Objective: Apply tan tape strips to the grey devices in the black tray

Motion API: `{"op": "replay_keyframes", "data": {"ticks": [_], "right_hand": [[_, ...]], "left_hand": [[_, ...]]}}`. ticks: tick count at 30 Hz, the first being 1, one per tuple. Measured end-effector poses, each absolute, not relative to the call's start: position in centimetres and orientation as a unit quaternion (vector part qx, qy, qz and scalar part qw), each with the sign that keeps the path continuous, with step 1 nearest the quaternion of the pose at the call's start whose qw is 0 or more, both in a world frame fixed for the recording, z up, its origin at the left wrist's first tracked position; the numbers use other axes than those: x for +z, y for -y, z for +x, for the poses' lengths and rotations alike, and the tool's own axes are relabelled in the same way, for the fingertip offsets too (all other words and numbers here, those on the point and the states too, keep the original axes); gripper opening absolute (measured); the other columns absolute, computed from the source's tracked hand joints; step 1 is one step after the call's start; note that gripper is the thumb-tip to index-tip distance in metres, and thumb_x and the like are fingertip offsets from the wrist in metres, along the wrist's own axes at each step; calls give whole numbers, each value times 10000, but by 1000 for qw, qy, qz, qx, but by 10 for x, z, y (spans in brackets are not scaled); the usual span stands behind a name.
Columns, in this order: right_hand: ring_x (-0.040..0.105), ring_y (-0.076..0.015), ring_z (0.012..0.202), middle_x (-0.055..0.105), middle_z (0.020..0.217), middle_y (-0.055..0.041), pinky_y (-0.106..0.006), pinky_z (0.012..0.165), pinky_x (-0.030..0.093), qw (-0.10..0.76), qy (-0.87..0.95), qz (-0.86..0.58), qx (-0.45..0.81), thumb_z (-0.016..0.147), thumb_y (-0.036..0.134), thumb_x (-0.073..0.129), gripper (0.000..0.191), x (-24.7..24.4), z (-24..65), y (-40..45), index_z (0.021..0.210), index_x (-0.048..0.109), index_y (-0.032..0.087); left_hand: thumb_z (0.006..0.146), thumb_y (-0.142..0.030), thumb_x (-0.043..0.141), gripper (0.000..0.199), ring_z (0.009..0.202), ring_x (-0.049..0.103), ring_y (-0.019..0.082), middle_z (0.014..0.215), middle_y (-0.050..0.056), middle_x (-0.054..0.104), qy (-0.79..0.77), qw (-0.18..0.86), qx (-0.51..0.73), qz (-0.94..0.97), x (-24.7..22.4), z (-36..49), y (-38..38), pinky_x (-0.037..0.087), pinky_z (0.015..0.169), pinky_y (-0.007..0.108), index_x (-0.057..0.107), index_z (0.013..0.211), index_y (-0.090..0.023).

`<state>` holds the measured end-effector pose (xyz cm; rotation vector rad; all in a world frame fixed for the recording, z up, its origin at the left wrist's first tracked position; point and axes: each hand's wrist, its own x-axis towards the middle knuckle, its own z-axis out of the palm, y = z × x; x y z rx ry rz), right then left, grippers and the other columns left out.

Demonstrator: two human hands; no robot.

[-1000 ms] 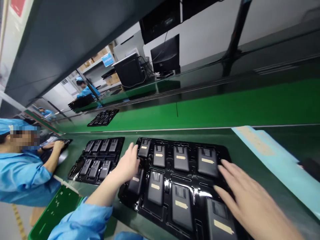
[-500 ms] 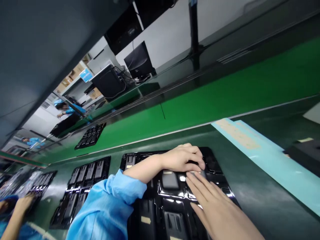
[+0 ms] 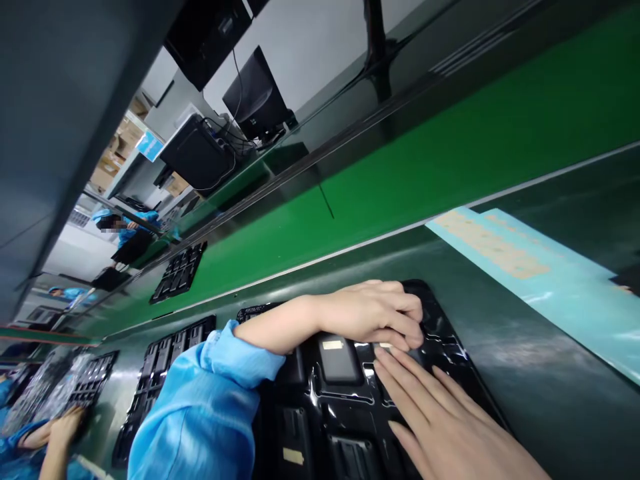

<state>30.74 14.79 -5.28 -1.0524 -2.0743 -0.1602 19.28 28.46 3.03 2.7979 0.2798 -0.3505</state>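
Observation:
A black moulded tray (image 3: 345, 400) lies under both my hands, with dark grey plastic cases in its pockets. One case (image 3: 341, 367) carries a beige strip (image 3: 333, 345) near its top edge; another strip (image 3: 293, 456) is on a lower case. My left hand (image 3: 377, 313) reaches in from the left in a blue sleeve, its fingers curled down at an upper right pocket; what they grip is hidden. Flat and stretched out, my right hand (image 3: 445, 413) rests over the same pocket. Its fingertips meet the left fingers beside a small beige strip (image 3: 384, 345).
Light blue backing sheets with beige strips (image 3: 515, 257) lie to the right. More filled trays (image 3: 173, 347) stand at left, and one tray (image 3: 179, 272) sits on the green belt (image 3: 400, 187). A co-worker's hands (image 3: 65, 423) are at lower left; a monitor (image 3: 257, 93) stands beyond.
The view has shifted a little. My left fingers have curled tighter at the pocket, and my right hand stays flat beside them. The co-worker's hands at lower left have moved.

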Motion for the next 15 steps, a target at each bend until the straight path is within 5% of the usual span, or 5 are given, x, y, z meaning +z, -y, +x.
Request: {"op": "replay_keyframes", "data": {"ticks": [6,15], "right_hand": [[535,-229,996,566,1094,-149,-373,759,469,374,829,-405,-98,810,238,329,516,-52,306,-149,1280,351,27],[514,-207,1026,570,1104,-112,-359,773,455,363,829,-411,-107,802,242,327,376,-47,309,-149,1069,550,101]], "left_hand": [[867,-247,391,238,838,445,152,896,44,547,-60,113,-164,978,34,201,-281,359,724,247,614,817,-181],[856,-225,395,212,801,417,167,777,54,500,-97,86,-143,981,31,189,-275,327,679,266,577,776,-151]]}}
